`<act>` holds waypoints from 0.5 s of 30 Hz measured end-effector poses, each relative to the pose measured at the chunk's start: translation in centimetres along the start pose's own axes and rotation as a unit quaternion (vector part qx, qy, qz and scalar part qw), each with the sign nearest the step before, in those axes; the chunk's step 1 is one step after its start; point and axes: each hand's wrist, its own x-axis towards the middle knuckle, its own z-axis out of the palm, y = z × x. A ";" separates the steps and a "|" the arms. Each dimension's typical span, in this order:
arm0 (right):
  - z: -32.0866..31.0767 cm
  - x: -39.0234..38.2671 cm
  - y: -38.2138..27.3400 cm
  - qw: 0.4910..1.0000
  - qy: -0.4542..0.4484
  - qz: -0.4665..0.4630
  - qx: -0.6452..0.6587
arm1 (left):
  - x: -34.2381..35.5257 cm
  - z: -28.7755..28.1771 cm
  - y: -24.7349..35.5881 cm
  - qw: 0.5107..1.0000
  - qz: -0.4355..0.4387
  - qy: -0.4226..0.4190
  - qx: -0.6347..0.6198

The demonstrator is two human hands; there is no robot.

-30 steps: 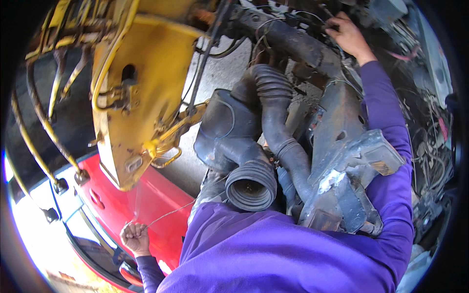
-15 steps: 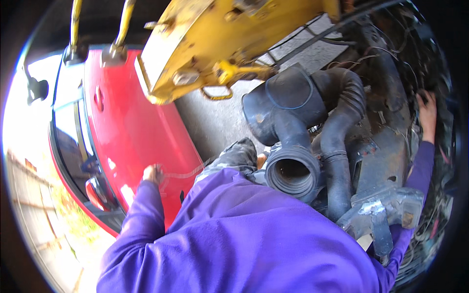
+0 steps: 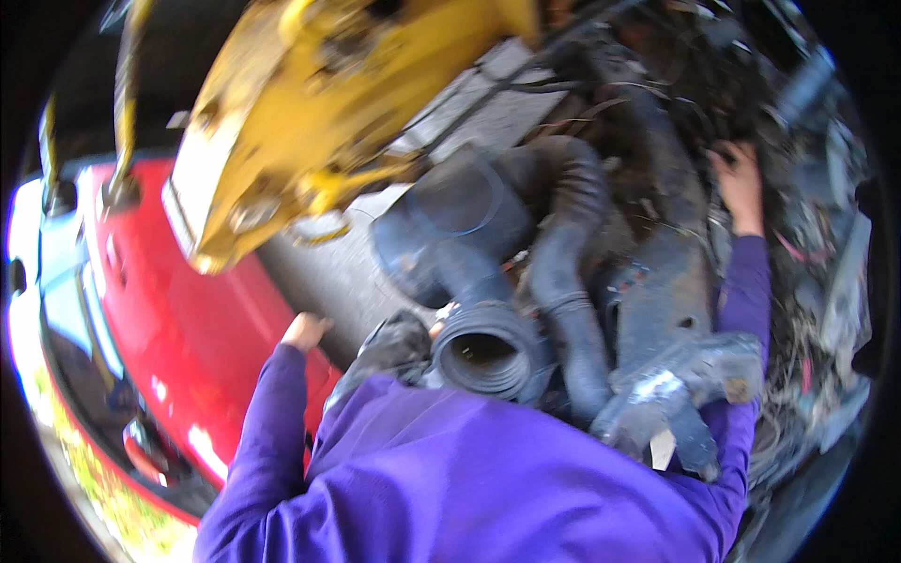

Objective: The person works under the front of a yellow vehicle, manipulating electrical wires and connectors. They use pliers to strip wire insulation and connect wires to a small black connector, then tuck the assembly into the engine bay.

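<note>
My left hand (image 3: 307,331) is closed, held out beside the red car's body panel (image 3: 192,310). Blur hides what its fingers hold, if anything. On the far right my right hand (image 3: 741,183) reaches past a rusty metal frame rail (image 3: 671,281) into a dark space of loose wires. Its fingers are bent at a dark spot there, and any small thing between them cannot be made out. Between my arms lie a black air-cleaner housing (image 3: 460,211) with an open round mouth, and a black ribbed hose (image 3: 568,272) curving toward me.
A yellow machine arm (image 3: 310,113) with bolts and a handle hangs at the upper left. Two striped yellow poles (image 3: 127,94) stand near the car. A grey metal bracket (image 3: 676,403) juts over my right arm. Tangled wires (image 3: 793,375) lie along the right.
The whole view has shifted, so the machine parts appear farther left. A thin clear strip seen by my left hand before no longer shows. My right hand stays among the wires.
</note>
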 end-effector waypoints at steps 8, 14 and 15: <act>-1.1 -1.0 -1.5 0.994 0.072 -0.013 0.082 | -8.1 -28.0 25.6 0.941 0.129 -0.027 -0.312; -1.4 -1.6 -1.3 0.993 0.091 -0.031 0.069 | 3.8 -32.8 49.0 0.806 0.502 0.195 -0.245; -1.6 -1.8 -1.1 0.993 0.090 -0.018 0.069 | 6.4 -33.0 52.7 0.812 0.500 0.230 -0.193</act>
